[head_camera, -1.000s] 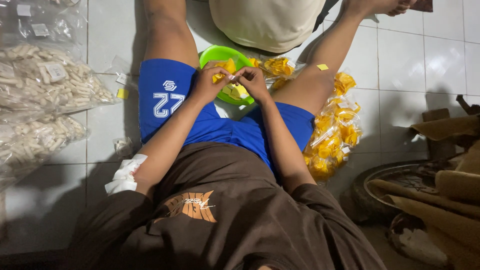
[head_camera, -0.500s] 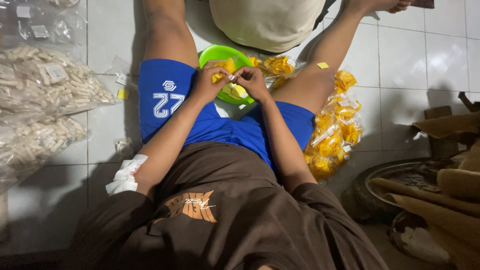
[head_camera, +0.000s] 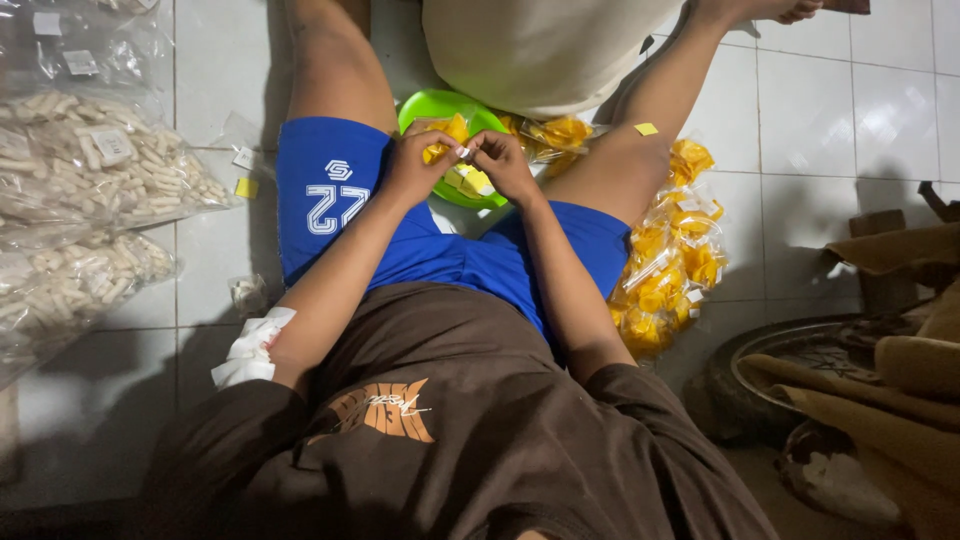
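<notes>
Two hands meet low between my thighs: my left hand (head_camera: 415, 165) and my right hand (head_camera: 505, 165), fingertips pinched together on a small clear packet (head_camera: 462, 153) with yellow pieces inside. The packet sits in the air right over the near rim of the green bowl (head_camera: 440, 103), which rests on the white tiled floor (head_camera: 810, 110) between my legs and holds more yellow pieces. Closer to me, a crumpled white tissue (head_camera: 248, 350) lies against my left elbow, just beside my brown shirt. Off my right thigh a heap of filled yellow packets (head_camera: 670, 260) runs along the floor, touching my leg. Two more yellow packets (head_camera: 560, 133) lie just beyond the bowl, against a pale cloth sack (head_camera: 540, 50). Well apart on my left side, big clear bags of pale stick snacks (head_camera: 90, 180) are stacked. At the far right edge sits a round metal tray (head_camera: 800, 350) under folds of brown cloth (head_camera: 900, 370).
</notes>
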